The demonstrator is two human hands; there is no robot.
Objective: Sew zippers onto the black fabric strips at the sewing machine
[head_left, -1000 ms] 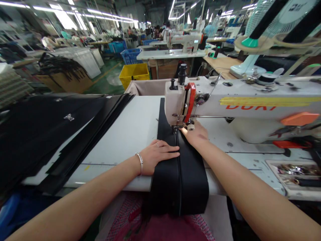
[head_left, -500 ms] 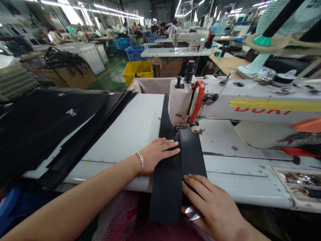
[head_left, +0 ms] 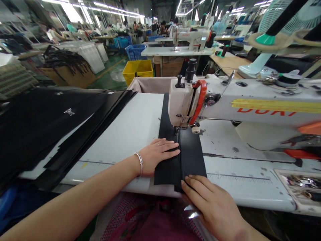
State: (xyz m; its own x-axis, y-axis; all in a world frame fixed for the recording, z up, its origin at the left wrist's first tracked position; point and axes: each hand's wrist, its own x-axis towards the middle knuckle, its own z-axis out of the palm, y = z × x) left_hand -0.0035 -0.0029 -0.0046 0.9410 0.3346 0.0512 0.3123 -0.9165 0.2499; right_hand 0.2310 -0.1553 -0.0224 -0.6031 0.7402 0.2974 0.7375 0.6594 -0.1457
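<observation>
A long black leather-like strip [head_left: 166,172] runs under the presser foot [head_left: 177,130] of the white sewing machine [head_left: 184,100], beside a second black panel [head_left: 192,150]. The two meet along a narrow seam line. Flat on the strip, just in front of the foot, lies my left hand [head_left: 155,155], fingers stretched towards the seam. My right hand [head_left: 213,204] is at the near end of the pieces, its fingertips on the panel's edge. Two pointed silver blades of thread snips [head_left: 192,211] stick out from beneath that hand; their handle is hidden.
Black sheets [head_left: 62,120] are stacked on the left, with a metal clip [head_left: 69,111] on top. A tray of small metal parts [head_left: 301,184] is set in the table at right. Beyond stand a yellow crate [head_left: 137,72] and another sewing machine [head_left: 192,38].
The black strip has slid forward under the foot. Its near end, which hung over the table edge towards my lap, now lies near that edge. Both hands stay almost in place.
</observation>
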